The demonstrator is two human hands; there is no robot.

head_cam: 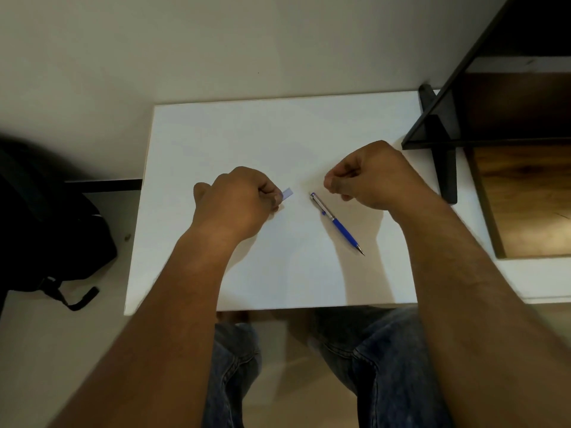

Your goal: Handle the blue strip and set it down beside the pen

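My left hand (236, 200) is curled over the white table (278, 128), and its fingers pinch a small pale blue strip (287, 193) that sticks out to the right. My right hand (367, 177) hovers as a loose fist above the table, its fingers curled with nothing visible in them. Just below and left of it a blue and silver pen (337, 223) lies on the table, tip pointing toward the near right.
A black metal shelf frame (445, 140) with wooden boards (525, 199) stands at the right, its leg resting on the table's far right part. A black bag (46, 223) lies on the floor to the left. My jeans-clad legs (370, 366) are under the near edge.
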